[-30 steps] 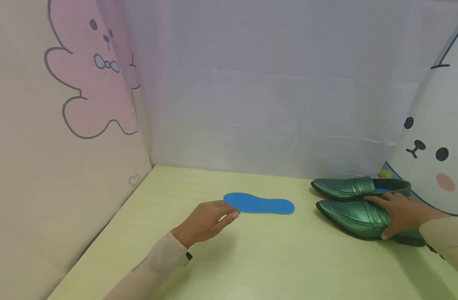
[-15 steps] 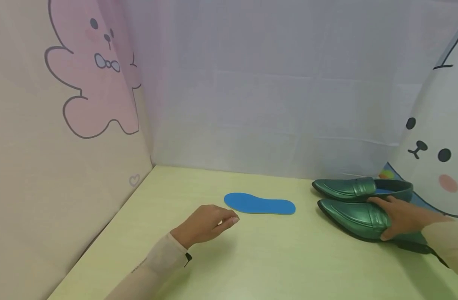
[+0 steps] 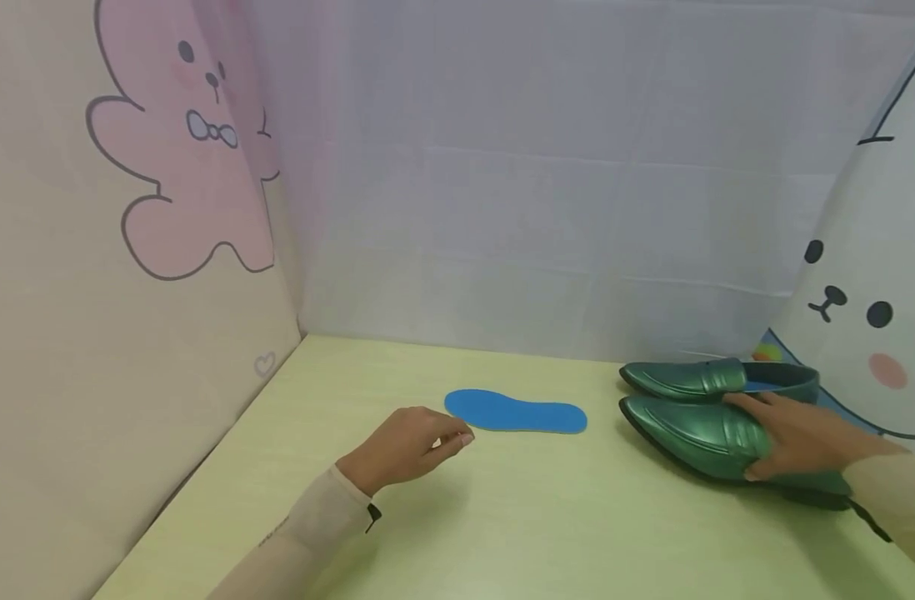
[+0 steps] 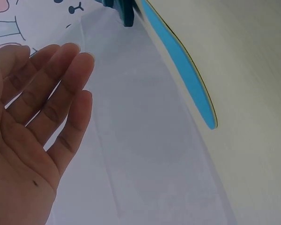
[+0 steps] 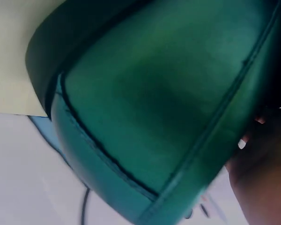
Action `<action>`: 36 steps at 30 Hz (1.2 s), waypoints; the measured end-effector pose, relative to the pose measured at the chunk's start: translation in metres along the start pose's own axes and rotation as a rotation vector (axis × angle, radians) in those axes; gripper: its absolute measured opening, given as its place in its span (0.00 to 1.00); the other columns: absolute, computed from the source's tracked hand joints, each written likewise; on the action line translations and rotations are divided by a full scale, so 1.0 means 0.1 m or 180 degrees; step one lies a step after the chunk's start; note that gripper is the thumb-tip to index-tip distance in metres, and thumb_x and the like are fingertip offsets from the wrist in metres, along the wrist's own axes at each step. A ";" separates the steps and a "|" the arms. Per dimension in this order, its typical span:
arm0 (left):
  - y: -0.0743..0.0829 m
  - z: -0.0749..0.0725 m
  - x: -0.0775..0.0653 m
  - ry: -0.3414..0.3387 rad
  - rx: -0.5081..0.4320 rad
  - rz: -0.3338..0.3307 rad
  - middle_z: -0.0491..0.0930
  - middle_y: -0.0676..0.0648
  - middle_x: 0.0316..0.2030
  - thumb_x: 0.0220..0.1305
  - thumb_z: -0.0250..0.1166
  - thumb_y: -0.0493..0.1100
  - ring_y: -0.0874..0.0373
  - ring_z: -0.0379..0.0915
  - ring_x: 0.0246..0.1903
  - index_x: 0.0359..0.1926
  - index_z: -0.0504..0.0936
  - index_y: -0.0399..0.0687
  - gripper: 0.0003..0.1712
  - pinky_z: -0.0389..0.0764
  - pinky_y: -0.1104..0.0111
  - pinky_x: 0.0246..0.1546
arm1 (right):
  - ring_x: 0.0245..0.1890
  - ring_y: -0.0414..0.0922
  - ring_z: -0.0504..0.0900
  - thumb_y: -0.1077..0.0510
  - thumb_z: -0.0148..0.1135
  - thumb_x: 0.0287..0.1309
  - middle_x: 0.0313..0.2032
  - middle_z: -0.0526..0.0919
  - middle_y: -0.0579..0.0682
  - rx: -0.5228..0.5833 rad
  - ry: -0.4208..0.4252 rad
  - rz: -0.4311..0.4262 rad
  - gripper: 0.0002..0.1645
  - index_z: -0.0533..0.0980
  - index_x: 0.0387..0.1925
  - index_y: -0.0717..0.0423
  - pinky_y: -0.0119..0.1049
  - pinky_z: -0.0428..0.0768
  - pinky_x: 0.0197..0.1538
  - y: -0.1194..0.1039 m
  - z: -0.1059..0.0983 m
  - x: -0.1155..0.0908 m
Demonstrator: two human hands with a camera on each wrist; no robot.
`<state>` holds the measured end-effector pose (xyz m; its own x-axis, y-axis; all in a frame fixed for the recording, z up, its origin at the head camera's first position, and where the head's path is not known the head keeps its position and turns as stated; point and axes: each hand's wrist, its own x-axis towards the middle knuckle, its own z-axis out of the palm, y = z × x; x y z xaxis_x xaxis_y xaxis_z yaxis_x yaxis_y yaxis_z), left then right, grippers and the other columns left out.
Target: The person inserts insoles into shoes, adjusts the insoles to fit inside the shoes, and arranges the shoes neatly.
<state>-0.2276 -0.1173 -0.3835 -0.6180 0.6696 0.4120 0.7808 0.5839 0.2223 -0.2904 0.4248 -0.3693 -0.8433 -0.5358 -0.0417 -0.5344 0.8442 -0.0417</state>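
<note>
A pair of metallic green pointed loafers lies at the right of the table in the head view. Across the near loafer (image 3: 705, 437) my right hand (image 3: 802, 433) grips the upper, thumb on the near side. The heel of that loafer (image 5: 150, 103) fills most of the right wrist view and hides most of the fingers. The far loafer (image 3: 682, 379) lies just behind, with blue showing inside. A blue insole (image 3: 517, 412) lies flat at mid-table. My left hand (image 3: 408, 446) hovers just in front of it, fingers loosely bent around nothing; its palm (image 4: 25, 159) shows empty.
A pale yellow-green tabletop (image 3: 517, 525) carries everything. White cloth (image 3: 457, 208) hangs behind it. Printed cloth closes the left side, with a pink bear (image 3: 195, 167), and the right side, with a white animal face (image 3: 862, 317).
The near loafer has shifted slightly left with my right hand on it, its toe a little higher in the head view. My left hand has drawn back slightly from the insole.
</note>
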 end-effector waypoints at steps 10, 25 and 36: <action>-0.04 -0.16 -0.05 0.0104 0.0044 -0.0138 0.80 0.63 0.32 0.70 0.53 0.48 0.75 0.70 0.29 0.41 0.81 0.58 0.10 0.72 0.75 0.30 | 0.42 0.55 0.77 0.22 0.66 0.28 0.50 0.72 0.63 -0.0252 0.0093 -0.0134 0.63 0.65 0.62 0.56 0.50 0.76 0.34 -0.49 -0.20 0.21; 0.00 -0.27 -0.09 0.0162 -0.0062 -0.0269 0.80 0.62 0.30 0.69 0.54 0.48 0.74 0.71 0.29 0.41 0.81 0.58 0.09 0.73 0.74 0.30 | 0.45 0.56 0.77 0.20 0.63 0.31 0.53 0.72 0.60 -0.0373 0.0183 -0.0594 0.61 0.61 0.66 0.44 0.52 0.76 0.36 -1.16 -0.14 0.70; -0.02 -0.29 -0.10 0.0216 -0.0102 -0.0266 0.79 0.64 0.32 0.68 0.55 0.49 0.74 0.71 0.30 0.42 0.82 0.58 0.09 0.75 0.73 0.31 | 0.35 0.49 0.74 0.28 0.71 0.28 0.41 0.73 0.51 -0.0527 0.0314 -0.0816 0.59 0.64 0.64 0.45 0.50 0.75 0.34 -1.80 -0.08 0.95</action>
<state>-0.2205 -0.1379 -0.3626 -0.6742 0.5860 0.4495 0.7301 0.6205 0.2861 -0.2750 0.2221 -0.3579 -0.6771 -0.7344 0.0466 -0.7255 0.6768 0.1250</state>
